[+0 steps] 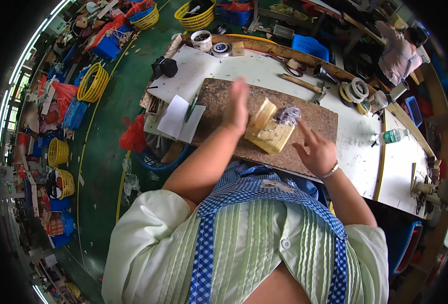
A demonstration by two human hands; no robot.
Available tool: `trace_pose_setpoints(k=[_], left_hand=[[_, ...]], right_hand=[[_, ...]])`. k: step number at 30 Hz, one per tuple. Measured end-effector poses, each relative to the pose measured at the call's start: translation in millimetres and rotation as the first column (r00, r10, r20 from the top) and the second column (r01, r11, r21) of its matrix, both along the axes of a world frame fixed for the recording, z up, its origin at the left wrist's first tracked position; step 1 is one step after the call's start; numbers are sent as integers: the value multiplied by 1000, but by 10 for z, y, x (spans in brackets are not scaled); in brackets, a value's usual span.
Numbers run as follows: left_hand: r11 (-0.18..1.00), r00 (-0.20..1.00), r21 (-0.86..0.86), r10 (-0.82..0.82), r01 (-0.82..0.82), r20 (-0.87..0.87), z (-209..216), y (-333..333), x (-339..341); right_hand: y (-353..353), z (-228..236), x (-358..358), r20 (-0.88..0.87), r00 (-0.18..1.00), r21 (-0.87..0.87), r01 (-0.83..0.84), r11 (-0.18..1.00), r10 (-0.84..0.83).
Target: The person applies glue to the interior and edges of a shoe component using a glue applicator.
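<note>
Our left hand (238, 107) is up, flat, blurred, empty; right of it, on the brown board (211, 104), the yellow block (270, 136) looks light, firm, slick, best taken by its long sides; beside it a soft-looking plastic-wrapped bundle (288, 115); then our right hand (316, 152), fingers spread, well apart from the left, gripping nothing.

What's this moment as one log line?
left hand: open, blurred | right hand: open, near plastic-wrapped bundle, contact unclear | yellow block: on brown board
</note>
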State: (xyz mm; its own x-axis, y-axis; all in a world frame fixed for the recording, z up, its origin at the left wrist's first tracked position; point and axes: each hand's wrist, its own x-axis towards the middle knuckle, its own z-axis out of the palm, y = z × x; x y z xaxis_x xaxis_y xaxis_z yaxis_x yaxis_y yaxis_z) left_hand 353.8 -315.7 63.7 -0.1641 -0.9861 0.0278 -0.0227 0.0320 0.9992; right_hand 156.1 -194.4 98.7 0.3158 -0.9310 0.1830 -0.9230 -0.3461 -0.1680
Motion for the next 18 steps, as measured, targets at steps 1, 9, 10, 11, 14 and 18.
trace_pose_setpoints(k=[1,9,10,11,14,18], left_hand=[[992,953,41,127,-120,-276,104,-13,105],[900,312,-7,-158,435,-937,775,499,380],[882,296,-6,-164,470,-941,821,581,304],[863,281,-4,-169,505,-945,858,658,222],[870,514,-10,-300,493,-803,786,745,24],[913,782,-66,-381,403,-493,733,804,-160]], right_hand=[[113,-1,-55,239,967,-93,113,989,-88],[488,-217,-233,678,650,148,338,930,-344],[484,-161,-213,755,547,232,295,927,-363],[456,-156,-192,754,537,237,313,920,-377],[400,-166,-202,908,294,239,220,946,-298],[294,-587,-433,831,348,317,345,884,-434]])
